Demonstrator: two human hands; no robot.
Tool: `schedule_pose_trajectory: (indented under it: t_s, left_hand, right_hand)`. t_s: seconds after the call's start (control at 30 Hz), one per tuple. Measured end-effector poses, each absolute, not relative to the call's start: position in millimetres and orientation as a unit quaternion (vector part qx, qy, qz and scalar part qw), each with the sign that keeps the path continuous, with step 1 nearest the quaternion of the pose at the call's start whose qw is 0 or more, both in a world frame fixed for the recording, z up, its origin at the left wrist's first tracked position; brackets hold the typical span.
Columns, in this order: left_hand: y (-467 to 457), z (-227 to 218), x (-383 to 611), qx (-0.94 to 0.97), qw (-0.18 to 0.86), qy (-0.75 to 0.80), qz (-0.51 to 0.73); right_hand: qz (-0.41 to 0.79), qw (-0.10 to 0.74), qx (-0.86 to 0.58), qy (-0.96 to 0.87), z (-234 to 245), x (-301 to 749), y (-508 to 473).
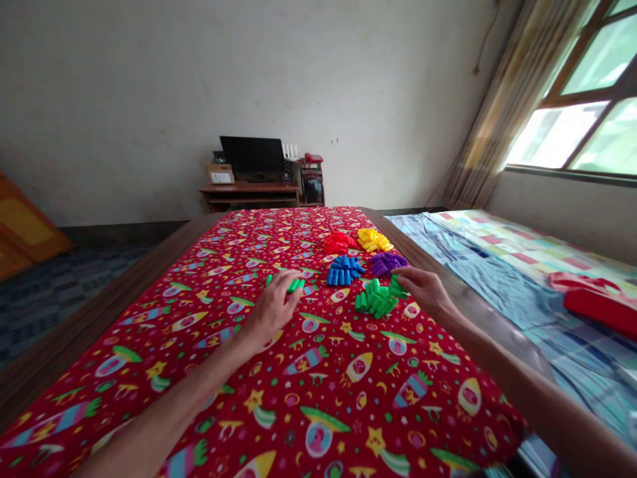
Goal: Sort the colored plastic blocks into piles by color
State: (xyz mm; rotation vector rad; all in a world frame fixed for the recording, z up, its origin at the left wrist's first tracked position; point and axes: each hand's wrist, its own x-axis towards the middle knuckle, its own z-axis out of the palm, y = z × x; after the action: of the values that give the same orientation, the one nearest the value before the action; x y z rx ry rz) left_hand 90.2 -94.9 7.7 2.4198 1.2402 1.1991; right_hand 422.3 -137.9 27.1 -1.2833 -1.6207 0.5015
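My left hand (271, 311) rests on the red rocket-print cloth (209, 345) with its fingers closed round a small green plastic piece (295, 285). My right hand (423, 289) reaches to the green pile (378, 299) and pinches a green piece at the pile's right edge. Beyond lie a blue pile (344, 270), a purple pile (385, 263), a red pile (338, 243) and a yellow pile (374, 239), each sorted by colour.
The cloth covers a long wooden table (64, 338). A bed with a blue and checked sheet (522, 279) runs along the right, with a red object (602, 309) on it. A low desk with a monitor (253, 156) stands at the far wall.
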Motion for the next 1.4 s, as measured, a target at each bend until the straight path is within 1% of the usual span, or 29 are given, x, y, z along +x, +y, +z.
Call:
schedule_pose_trajectory:
  t_s: [0.07,0.1,0.2,0.3,0.4,0.5,0.57,0.63,0.73,0.83,0.9,1.0,1.1,1.17,1.27,1.33,1.4]
  left_hand:
    - [-71,1,74,0.803,0.023,0.449,0.392]
    - [-61,-5,68,0.8,0.012,0.467,0.376]
    - [-43,-19,59,0.789,0.03,0.528,0.314]
    - [-39,-23,63,0.798,0.065,0.538,0.261]
    - [-41,-17,75,0.83,0.076,0.498,0.24]
    - [-45,-11,86,0.849,0.069,0.47,0.23]
    - [-49,-10,91,0.849,0.07,0.469,0.234]
    - [-56,-10,92,0.847,0.089,0.465,0.243]
    - [-71,-11,91,0.843,0.143,0.451,0.257]
    - [-87,-11,86,0.814,0.198,0.463,0.288]
    - [-95,-12,82,0.792,0.206,0.477,0.321]
    - [-101,-13,75,0.791,0.182,0.473,0.343]
    - [-101,-15,73,0.809,0.168,0.454,0.334]
    - [-99,-19,73,0.822,0.151,0.44,0.329]
    - [-97,-25,77,0.836,0.071,0.428,0.336]
    - [-97,-28,80,0.833,0.006,0.439,0.336]
    - [-99,-28,81,0.83,-0.032,0.457,0.317]
  right_hand:
    - [0.254,0.505,-0.537,-0.626,18,435,-131]
    - [0.273,0.503,-0.54,-0.617,13,438,-129]
    - [0.295,0.476,-0.554,-0.616,2,434,-130]
    - [0.255,0.461,-0.588,-0.614,-7,429,-131]
    - [0.201,0.478,-0.604,-0.605,-9,431,-127]
    - [0.156,0.515,-0.585,-0.607,2,431,-124]
    - [0.141,0.519,-0.552,-0.637,15,423,-125]
    - [0.146,0.491,-0.503,-0.697,28,405,-129]
    - [0.148,0.407,-0.402,-0.807,34,365,-135]
    - [0.097,0.342,-0.282,-0.891,18,322,-130]
    - [0.053,0.307,-0.249,-0.917,1,298,-120]
    - [0.016,0.241,-0.289,-0.926,-15,274,-104]
    - [0.02,0.211,-0.321,-0.923,-5,273,-104]
    - [0.022,0.215,-0.341,-0.915,12,289,-112]
    - [-0.03,0.242,-0.403,-0.882,37,332,-122]
    - [-0.08,0.258,-0.45,-0.851,43,369,-121]
    - [-0.113,0.257,-0.483,-0.829,41,405,-117]
